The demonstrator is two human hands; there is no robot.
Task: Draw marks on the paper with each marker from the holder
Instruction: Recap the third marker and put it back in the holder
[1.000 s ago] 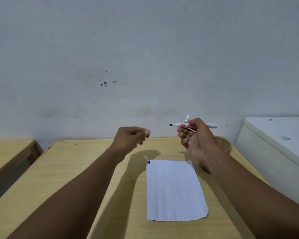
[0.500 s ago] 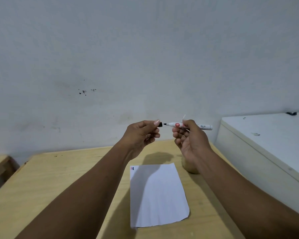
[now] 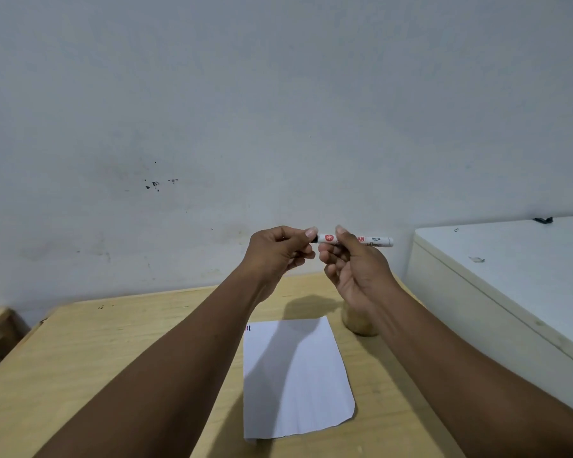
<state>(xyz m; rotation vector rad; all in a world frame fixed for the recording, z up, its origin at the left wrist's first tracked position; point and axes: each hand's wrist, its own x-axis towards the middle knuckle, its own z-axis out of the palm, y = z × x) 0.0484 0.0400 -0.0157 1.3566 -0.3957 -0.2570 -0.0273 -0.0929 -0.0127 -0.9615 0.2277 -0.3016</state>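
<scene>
since the earlier frame the left hand (image 3: 280, 251) has closed the gap to the marker (image 3: 354, 240), and the black cap (image 3: 315, 239) it is pinching is now meeting the marker's tip end, where before the two were apart and the tip was bare. that hand is curling shut around the cap, thumb and forefinger doing the gripping, so only a sliver of black is showing. the right hand (image 3: 353, 271) is gripping the marker barrel between thumb and fingers, holding it level, with the white tail end sticking out to the right of the hand.

the step in hand is looking like recapping. whether the cap is fully seated is not clear from here. the next move is probably calling for a firm push along the barrel's line until the cap is sitting home, then carrying the marker down to the holder (image 3: 358, 323).

taking the paper (image 3: 295, 381) as the landmark: both hands and the marker are hanging above and beyond its far edge. the holder is standing just beside its far right corner, mostly hidden behind the right wrist, so what is in it cannot be told. small red and blue marks (image 3: 248, 328) are sitting at its far left corner. the paper is lying flat on the table (image 3: 80, 358).
</scene>
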